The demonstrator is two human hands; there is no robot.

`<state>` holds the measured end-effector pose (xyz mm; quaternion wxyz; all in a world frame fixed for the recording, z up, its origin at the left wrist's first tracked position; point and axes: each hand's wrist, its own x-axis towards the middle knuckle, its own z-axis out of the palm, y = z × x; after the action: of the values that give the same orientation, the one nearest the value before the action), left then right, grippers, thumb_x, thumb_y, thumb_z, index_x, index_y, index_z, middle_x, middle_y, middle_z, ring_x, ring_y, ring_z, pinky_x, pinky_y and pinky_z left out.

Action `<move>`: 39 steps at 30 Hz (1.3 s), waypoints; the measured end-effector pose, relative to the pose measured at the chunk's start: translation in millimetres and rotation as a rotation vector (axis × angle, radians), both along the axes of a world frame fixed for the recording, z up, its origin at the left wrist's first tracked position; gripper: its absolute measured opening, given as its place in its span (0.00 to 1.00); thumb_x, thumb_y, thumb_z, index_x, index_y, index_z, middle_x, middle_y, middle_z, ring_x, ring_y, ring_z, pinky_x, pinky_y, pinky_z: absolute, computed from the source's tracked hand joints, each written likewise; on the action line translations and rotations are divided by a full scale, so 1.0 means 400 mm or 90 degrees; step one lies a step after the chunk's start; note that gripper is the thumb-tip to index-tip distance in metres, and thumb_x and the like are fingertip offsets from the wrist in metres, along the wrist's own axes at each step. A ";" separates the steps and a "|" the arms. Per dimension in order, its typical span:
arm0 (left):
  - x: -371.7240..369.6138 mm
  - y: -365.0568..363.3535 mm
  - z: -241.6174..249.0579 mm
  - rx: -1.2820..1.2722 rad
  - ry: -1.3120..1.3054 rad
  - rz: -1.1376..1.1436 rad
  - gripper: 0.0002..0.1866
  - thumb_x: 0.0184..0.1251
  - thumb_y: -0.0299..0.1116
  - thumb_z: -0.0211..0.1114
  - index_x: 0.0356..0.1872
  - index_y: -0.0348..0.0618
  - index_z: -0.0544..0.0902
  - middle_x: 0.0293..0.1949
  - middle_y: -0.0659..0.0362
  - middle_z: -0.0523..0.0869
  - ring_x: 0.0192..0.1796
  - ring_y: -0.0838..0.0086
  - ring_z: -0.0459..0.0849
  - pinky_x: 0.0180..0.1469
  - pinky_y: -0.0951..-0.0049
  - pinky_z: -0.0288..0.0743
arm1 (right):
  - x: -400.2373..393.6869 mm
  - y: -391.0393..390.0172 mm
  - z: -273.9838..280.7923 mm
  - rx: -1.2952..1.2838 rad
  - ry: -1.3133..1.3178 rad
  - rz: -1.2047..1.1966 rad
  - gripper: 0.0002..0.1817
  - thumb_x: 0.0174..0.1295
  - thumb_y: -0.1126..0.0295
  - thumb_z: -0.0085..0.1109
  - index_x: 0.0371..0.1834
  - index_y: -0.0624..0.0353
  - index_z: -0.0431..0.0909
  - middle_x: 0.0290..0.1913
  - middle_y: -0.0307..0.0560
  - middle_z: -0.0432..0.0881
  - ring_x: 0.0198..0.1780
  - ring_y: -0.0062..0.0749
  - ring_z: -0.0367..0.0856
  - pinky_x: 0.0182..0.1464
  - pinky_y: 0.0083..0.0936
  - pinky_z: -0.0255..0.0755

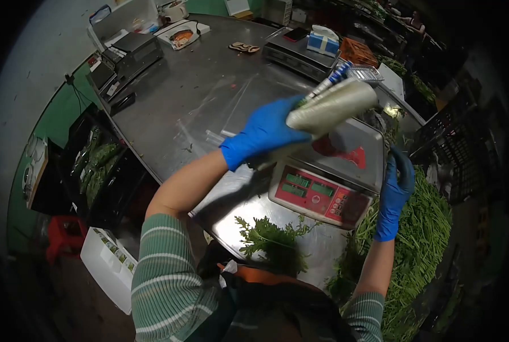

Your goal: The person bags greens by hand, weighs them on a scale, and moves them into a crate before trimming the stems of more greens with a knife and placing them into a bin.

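My left hand (271, 126), in a blue glove, is closed around a pale, whitish-green roll (334, 105), slightly blurred. A slim blue-and-white striped item (326, 82) lies along the roll's upper side. The roll is above the far left part of a red-and-white digital scale (308, 192), whose metal plate (351, 135) has red patches on it. My right hand (396, 191), also blue-gloved, is beside the scale's right edge with its fingers apart, nothing visible between them. Leafy green sprigs (274, 242) lie in front of the scale.
A large heap of green stems (422, 245) is at the right. Another scale (300, 54) bears a tissue box (323, 41) and phone. Black crates (109, 188) with packed greens stand left of the metal table (169, 97). Behind are an orange basket (358, 51) and a distant person (415, 23).
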<state>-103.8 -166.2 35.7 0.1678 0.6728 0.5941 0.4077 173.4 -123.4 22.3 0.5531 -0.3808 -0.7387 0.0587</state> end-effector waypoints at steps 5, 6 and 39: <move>-0.330 -0.114 -0.030 -0.127 -0.529 0.086 0.30 0.47 0.31 0.66 0.52 0.32 0.66 0.42 0.49 0.77 0.43 0.66 0.79 0.44 0.71 0.74 | -0.324 -0.055 -0.142 -0.305 -0.082 0.261 0.09 0.55 0.71 0.54 0.39 0.58 0.77 0.36 0.48 0.79 0.39 0.37 0.78 0.43 0.26 0.69; -0.389 -0.139 -0.049 -0.123 -0.532 0.123 0.29 0.48 0.28 0.66 0.53 0.32 0.66 0.43 0.49 0.77 0.43 0.66 0.78 0.45 0.70 0.74 | -0.411 -0.049 -0.188 -0.305 -0.081 0.285 0.10 0.55 0.70 0.53 0.39 0.58 0.77 0.37 0.49 0.79 0.40 0.39 0.77 0.43 0.27 0.69; -0.801 -0.378 -0.254 -0.285 -0.167 0.177 0.38 0.40 0.33 0.71 0.58 0.45 0.67 0.49 0.51 0.77 0.51 0.68 0.75 0.54 0.71 0.67 | -0.950 0.183 -0.563 -0.412 -0.335 0.071 0.10 0.47 0.62 0.54 0.28 0.53 0.80 0.31 0.52 0.79 0.34 0.49 0.77 0.38 0.37 0.70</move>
<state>-424.2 -317.3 -66.0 0.3300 0.4724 0.7292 0.3690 -206.6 -50.2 -202.7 0.1935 -0.4961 -0.8178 0.2185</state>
